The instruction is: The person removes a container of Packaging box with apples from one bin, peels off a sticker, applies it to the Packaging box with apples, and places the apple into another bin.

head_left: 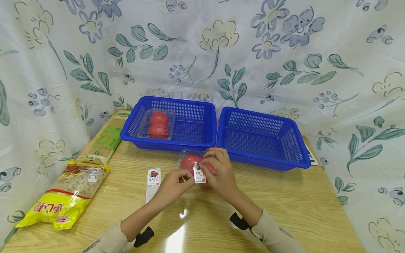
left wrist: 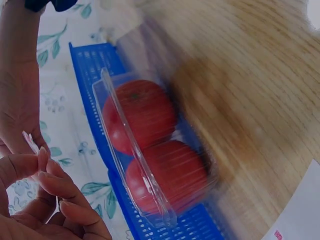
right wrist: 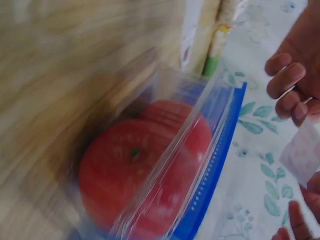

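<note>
Both hands meet over a clear plastic box [head_left: 181, 156] of two red tomatoes [head_left: 191, 162] on the table. Between them is a small white label [head_left: 199, 175] with red print, held above the box. My right hand [head_left: 219, 174] pinches the label's upper edge between thumb and fingers. Curled fingertips of my left hand [head_left: 174, 184] pinch its opposite edge. In the right wrist view the label [right wrist: 302, 152] spans the fingertips of both hands. The left wrist view shows the tomatoes [left wrist: 142, 117] under the box's lid edge.
Behind stand two blue baskets; the left basket [head_left: 177, 143] holds another box of tomatoes [head_left: 158, 130], beside the right basket [head_left: 262, 160]. A white label strip [head_left: 153, 186] lies left of my left hand. Farther left are a noodle pack [head_left: 105, 140] and a yellow pasta bag [head_left: 68, 196].
</note>
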Motion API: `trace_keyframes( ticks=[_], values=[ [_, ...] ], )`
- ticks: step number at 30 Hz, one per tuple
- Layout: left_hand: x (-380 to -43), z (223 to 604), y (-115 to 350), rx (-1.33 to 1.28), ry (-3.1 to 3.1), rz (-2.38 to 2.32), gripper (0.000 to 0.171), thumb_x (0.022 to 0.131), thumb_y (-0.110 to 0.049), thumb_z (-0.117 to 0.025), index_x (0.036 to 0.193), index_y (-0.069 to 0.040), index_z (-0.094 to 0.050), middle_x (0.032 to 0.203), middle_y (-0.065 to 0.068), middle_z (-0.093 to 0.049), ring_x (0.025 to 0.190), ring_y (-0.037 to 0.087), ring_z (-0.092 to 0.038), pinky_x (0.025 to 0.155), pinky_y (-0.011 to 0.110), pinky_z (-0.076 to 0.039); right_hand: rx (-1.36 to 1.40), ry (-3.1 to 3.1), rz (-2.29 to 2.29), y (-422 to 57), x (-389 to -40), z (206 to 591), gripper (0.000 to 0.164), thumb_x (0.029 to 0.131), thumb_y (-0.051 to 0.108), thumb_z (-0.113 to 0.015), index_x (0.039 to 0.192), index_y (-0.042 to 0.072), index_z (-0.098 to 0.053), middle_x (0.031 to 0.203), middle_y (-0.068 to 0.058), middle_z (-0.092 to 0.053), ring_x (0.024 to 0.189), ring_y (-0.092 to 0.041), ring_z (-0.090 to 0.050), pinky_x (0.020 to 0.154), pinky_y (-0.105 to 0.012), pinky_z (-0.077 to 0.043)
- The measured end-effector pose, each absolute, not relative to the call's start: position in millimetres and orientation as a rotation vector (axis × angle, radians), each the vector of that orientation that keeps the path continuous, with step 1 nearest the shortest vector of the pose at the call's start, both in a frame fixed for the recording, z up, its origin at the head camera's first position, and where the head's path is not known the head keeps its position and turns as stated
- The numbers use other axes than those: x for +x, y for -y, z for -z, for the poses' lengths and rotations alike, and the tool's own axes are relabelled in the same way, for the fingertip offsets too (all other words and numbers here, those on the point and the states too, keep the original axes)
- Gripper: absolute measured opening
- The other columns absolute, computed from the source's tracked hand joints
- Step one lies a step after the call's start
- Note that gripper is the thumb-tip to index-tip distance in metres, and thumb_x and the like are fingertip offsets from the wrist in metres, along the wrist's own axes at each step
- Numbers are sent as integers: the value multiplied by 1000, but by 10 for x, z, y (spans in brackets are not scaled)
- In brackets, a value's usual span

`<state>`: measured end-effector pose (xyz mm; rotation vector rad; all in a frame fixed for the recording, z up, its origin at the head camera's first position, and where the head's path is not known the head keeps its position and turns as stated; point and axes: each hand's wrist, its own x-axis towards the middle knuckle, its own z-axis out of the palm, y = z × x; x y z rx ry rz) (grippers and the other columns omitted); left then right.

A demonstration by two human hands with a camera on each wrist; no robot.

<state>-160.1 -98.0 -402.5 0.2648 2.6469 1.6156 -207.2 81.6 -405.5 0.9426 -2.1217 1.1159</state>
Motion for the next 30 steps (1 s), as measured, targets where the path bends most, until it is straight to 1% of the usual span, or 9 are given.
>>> trace_keyframes(
  ticks=[2,5,8,9,13,17,21,24,30],
  values=[
    [-1625,4034,973,242,-2662,-1607,10,86,-10,-63,78,-11,-69,71,-5,-59,62,9,-48,59,24,-40,824,2200,-1222,-800,-2097,4036,6,82,2,-78,81,3,-73,101,-12,-64,110,-32,-53,96,-44,-45],
    [-1695,4053,962,214,-2700,-1594,10,86,-11,-63,80,-11,-70,73,-4,-60,64,10,-48,60,25,-40,608,2323,-1364,-773,-2183,4035,6,84,8,-79,80,4,-75,100,-9,-65,108,-27,-52,91,-43,-43],
    [-1790,4070,942,169,-2739,-1565,10,88,-14,-63,82,-12,-71,73,-3,-62,62,10,-49,57,26,-40,443,2402,-1410,-734,-2314,4072,8,85,11,-78,80,4,-76,100,-8,-64,107,-26,-51,90,-44,-41],
    [-1824,4076,933,152,-2758,-1546,10,88,-14,-63,82,-12,-71,72,-3,-62,61,10,-49,55,27,-38,417,2420,-1388,-722,-2357,4093,9,85,11,-78,80,4,-76,100,-8,-64,107,-27,-51,92,-45,-41],
    [-1951,4111,894,92,-2836,-1429,11,85,-16,-62,78,-15,-70,64,-5,-56,56,10,-45,51,27,-33,430,2460,-1203,-688,-2474,4222,11,87,10,-76,79,2,-75,101,-11,-62,106,-30,-48,90,-45,-45],
    [-2016,4150,861,100,-2917,-1289,11,81,-17,-62,72,-17,-68,60,-7,-52,56,10,-45,53,28,-33,482,2440,-1007,-684,-2506,4344,9,86,7,-76,79,2,-74,98,-11,-61,103,-29,-49,87,-43,-47],
    [-2041,4176,850,120,-3002,-1179,12,79,-19,-63,68,-19,-66,57,-9,-52,56,10,-47,61,31,-34,516,2400,-884,-686,-2502,4422,8,85,6,-77,78,2,-73,97,-11,-61,101,-29,-50,86,-41,-47],
    [-2054,4196,849,125,-3043,-1119,13,79,-20,-64,66,-20,-65,56,-9,-51,57,11,-48,65,33,-31,517,2389,-836,-682,-2487,4463,9,84,7,-77,78,3,-72,97,-12,-61,99,-30,-50,85,-41,-47],
    [-2065,4215,845,118,-3044,-1051,18,79,-21,-65,62,-19,-60,55,-8,-50,56,12,-47,67,35,-29,518,2397,-789,-669,-2470,4515,10,85,8,-76,79,3,-72,95,-11,-61,95,-29,-49,84,-40,-45]
  ],
)
